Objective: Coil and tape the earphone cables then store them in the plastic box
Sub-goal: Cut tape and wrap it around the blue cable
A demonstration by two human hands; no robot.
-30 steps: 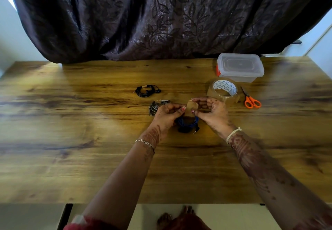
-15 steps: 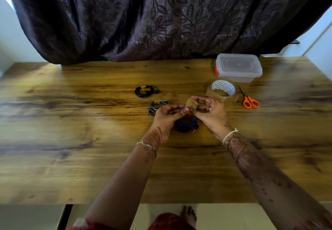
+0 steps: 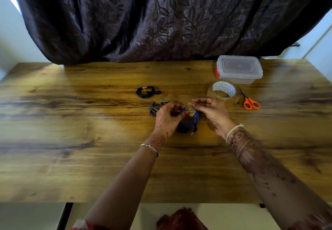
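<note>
My left hand (image 3: 168, 117), half hiding a grey coiled cable (image 3: 154, 108), pinched the blue coiled earphone cable (image 3: 188, 124); my right hand (image 3: 212, 112) pinched a clear tape strip (image 3: 190, 111). The transparent plastic box (image 3: 239, 69) stood lidded.

Our 1 head camera faces forward and down, near the left hand (image 3: 167, 117) and right hand (image 3: 214, 114), across the table (image 3: 71, 140).

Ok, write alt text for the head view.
Left hand and right hand hold a tape strip against a coiled blue earphone cable at a wooden table. Beyond lie a black coil, a second dark coil, a tape roll, orange scissors and a closed plastic box.
</note>
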